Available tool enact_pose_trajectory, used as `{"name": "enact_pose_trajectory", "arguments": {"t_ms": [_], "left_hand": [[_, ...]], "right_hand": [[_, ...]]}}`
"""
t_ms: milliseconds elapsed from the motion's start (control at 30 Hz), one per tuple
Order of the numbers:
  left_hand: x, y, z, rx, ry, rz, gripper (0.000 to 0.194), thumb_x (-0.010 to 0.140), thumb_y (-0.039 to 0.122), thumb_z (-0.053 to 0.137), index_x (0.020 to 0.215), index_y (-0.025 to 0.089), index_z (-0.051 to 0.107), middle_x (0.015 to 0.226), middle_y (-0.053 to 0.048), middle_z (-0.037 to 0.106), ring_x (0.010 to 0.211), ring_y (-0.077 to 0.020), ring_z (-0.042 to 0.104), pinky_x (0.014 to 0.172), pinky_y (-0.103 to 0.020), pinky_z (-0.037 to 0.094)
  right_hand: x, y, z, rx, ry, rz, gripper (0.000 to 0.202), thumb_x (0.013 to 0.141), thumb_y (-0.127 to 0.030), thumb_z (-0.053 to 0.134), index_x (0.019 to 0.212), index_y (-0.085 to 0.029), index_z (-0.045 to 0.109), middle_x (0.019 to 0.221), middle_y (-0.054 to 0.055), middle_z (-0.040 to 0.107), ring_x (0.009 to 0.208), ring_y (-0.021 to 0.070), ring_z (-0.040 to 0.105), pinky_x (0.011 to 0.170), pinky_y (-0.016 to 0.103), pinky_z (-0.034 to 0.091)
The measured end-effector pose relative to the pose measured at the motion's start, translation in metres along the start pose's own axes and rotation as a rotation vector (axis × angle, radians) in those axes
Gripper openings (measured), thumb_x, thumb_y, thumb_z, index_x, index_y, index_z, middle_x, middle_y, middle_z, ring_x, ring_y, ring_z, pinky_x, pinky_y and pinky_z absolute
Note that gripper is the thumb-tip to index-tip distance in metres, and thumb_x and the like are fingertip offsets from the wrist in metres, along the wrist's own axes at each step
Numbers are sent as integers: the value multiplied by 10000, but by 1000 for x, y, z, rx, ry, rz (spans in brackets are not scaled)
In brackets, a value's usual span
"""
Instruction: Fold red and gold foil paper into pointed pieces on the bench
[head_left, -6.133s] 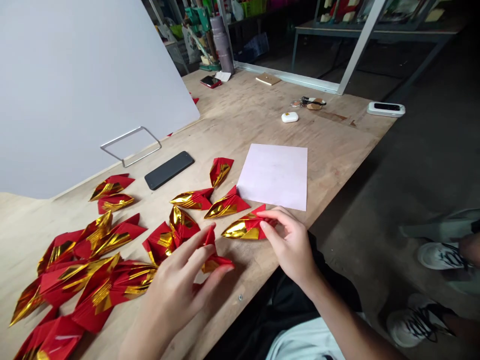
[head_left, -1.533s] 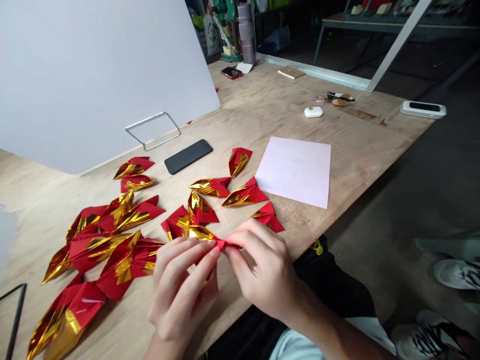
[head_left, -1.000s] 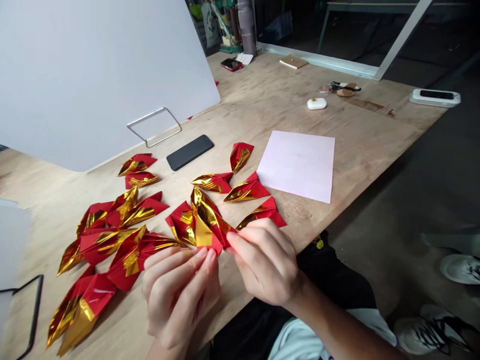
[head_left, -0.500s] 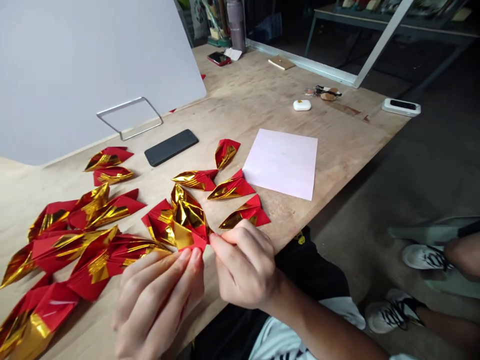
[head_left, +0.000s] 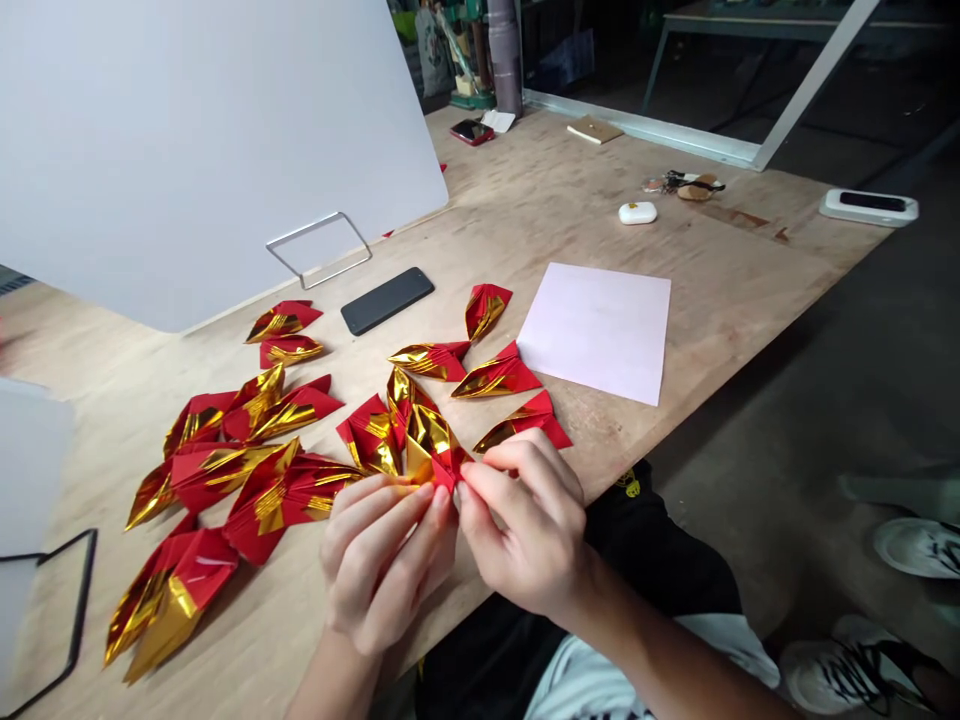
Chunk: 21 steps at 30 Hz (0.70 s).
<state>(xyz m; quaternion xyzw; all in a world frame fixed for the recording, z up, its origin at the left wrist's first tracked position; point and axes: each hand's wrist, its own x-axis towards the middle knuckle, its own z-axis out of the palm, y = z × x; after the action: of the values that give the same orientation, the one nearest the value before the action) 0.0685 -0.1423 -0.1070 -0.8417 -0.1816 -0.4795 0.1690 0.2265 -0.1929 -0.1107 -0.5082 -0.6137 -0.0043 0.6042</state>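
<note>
At the near side of the pale wooden counter [head_left: 750, 255], one folded piece of red paper and shiny gold foil [head_left: 433, 435] is held between both hands. The fingers of the left hand [head_left: 386, 560] pinch its lower red end; the fingers of the right hand [head_left: 529, 525] pinch the same end from the other side, so both are grasping it. Just now the hands came closer together, and the small red end has become gathered while the gold hollow faces up more clearly; by my judgement, the shaping of this piece is in progress but not finished.

Compared with the picture of six seconds ago, the right hand no longer touches the separate red-and-gold folded piece [head_left: 536, 420], which lies just beyond it, near the square pale pink paper sheet [head_left: 596, 335]. To the left, a cluster of similar folded pieces [head_left: 214, 475] rests on the counter.
</note>
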Motion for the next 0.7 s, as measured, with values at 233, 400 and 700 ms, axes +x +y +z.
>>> {"name": "enact_pose_trajectory", "arguments": {"t_ms": [233, 400, 700], "left_hand": [[-1, 1, 5, -15, -18, -24, 292, 760, 26, 783, 973, 219, 729, 936, -51, 727, 811, -200, 682, 700, -381, 642], [2, 2, 9, 16, 5, -10, 253, 768, 27, 768, 974, 169, 732, 944, -84, 718, 822, -210, 666, 715, -393, 615], [3, 10, 6, -11, -29, -80, 317, 722, 77, 765, 1003, 221, 742, 955, -81, 728, 842, -235, 628, 812, -464, 558]], "right_hand": [[-1, 2, 0, -10, 15, -62, 256, 880, -68, 634, 1112, -177, 647, 867, 83, 701, 787, 222, 632, 713, 384, 552], [-3, -1, 0, 0, 11, 1, 257, 891, -56, 606, 1110, -178, 662, 887, 89, 691, 813, 223, 638, 735, 386, 548], [10, -6, -3, 408, -17, 328, 125, 944, -159, 576, 861, -180, 668, 796, 43, 667, 778, 180, 595, 742, 352, 500]]}}
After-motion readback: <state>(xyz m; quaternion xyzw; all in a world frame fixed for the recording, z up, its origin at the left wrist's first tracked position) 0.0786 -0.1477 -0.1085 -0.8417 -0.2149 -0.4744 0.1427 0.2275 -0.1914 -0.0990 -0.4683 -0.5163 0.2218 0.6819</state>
